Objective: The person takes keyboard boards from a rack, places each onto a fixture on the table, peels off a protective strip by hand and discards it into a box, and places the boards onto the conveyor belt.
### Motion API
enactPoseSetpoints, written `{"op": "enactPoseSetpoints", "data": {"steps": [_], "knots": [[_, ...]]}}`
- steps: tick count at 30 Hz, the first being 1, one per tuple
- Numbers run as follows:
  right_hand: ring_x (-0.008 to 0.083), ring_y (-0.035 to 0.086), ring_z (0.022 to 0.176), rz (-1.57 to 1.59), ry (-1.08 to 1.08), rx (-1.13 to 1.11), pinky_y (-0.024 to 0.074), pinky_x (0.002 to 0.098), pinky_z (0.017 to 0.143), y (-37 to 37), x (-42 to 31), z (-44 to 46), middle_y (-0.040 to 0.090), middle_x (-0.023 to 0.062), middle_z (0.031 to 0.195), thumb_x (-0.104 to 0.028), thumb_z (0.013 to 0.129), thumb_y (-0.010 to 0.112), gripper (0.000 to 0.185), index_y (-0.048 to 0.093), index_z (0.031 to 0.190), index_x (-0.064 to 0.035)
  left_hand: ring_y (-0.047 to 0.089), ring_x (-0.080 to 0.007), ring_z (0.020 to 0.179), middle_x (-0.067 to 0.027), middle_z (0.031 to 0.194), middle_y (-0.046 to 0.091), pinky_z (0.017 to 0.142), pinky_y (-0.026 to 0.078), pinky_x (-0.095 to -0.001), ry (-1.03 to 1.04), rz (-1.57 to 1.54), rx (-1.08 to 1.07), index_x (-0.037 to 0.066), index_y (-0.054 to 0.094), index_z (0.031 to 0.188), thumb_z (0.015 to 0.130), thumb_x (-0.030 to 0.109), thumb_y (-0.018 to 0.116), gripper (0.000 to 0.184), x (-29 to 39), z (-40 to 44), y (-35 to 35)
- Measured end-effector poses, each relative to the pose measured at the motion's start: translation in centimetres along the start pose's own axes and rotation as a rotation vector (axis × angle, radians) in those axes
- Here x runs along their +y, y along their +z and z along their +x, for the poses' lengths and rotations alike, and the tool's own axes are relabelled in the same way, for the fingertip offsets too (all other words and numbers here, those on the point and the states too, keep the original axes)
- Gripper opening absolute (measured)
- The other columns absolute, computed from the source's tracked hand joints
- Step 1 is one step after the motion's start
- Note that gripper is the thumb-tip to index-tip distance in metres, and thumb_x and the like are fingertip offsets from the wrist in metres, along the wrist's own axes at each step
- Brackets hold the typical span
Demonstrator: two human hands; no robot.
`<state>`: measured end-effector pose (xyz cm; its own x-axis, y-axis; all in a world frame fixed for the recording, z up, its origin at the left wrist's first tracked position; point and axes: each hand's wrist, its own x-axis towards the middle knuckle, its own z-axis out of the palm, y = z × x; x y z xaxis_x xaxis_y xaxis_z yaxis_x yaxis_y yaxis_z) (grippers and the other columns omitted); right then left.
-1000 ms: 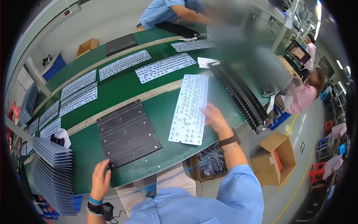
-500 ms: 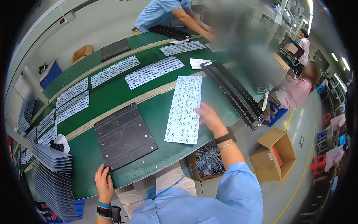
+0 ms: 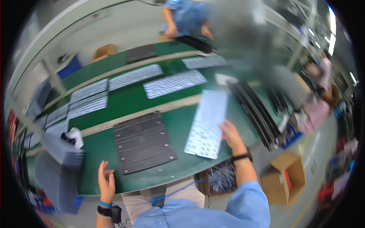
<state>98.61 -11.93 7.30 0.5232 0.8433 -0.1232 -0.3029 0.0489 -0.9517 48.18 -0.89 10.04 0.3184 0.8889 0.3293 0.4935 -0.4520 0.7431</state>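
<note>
A white keyboard plate (image 3: 207, 125), dotted with rows of small key fittings, lies lengthwise on the near green worktop. My right hand (image 3: 232, 136) is at its right edge, thumb side over the rim and the other fingers along it; blur hides part of the grip. To the left lies a flat black board (image 3: 144, 142) with small pale studs. My left hand (image 3: 106, 180) hovers by the table's front edge, left of the board's lower corner and apart from it. Its fingers are loosely spread, with nothing in them.
More white keyboard plates (image 3: 175, 84) lie in rows on the green belt. Long black slotted racks (image 3: 254, 114) stand to the right, a stack of grey sheets (image 3: 59, 178) at left. Across the line a co-worker (image 3: 186, 19) handles a black strip. Cardboard box (image 3: 283, 180) on the floor.
My left hand has come off the black board's corner and its fingers have opened. My right hand stays at the plate's edge. The view has shifted; the co-worker's hands have moved left.
</note>
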Motion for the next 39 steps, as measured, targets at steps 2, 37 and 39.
{"op": "enactPoseSetpoints", "data": {"steps": [2,37,39], "knots": [[0.0096,0.058,0.064,-0.029,0.017,0.012,0.0454,0.0208,0.047,0.6,0.4,-0.1,0.062,0.0058,0.09,-0.011,0.086,0.055,0.036,0.048,0.119,0.0021,0.058,-0.014,0.079,-0.0142,0.117,0.052,0.072,0.048,-0.0273,-0.145,-0.228,0.132,0.004,0.023,0.14,0.087,-0.002,0.042,0.056,-0.7,1.6,-2.8],[0.0186,0.059,0.097,0.046,-0.02,-0.13,0.0503,0.0293,0.082,2.3,-0.3,-0.9,0.056,0.013,0.112,-0.01,0.092,0.05,0.037,0.04,0.124,0.0051,0.054,-0.0155,0.047,-0.0118,0.084,0.065,0.048,0.048,-0.0278,-0.286,-0.403,0.328,0.0,0.004,0.142,0.081,0.007,0.046,0.074,1.7,15.6,-17.2],[0.0186,0.059,0.096,0.041,-0.023,-0.133,0.0503,0.0295,0.082,1.1,0.1,-0.1,0.056,0.0129,0.112,-0.011,0.092,0.05,0.038,0.04,0.125,0.005,0.055,-0.0138,0.049,-0.0121,0.083,0.064,0.047,0.047,-0.0258,-0.162,-0.408,0.164,0.003,0.011,0.142,0.084,0.008,0.046,0.068,2.1,13.2,-13.5]]}}
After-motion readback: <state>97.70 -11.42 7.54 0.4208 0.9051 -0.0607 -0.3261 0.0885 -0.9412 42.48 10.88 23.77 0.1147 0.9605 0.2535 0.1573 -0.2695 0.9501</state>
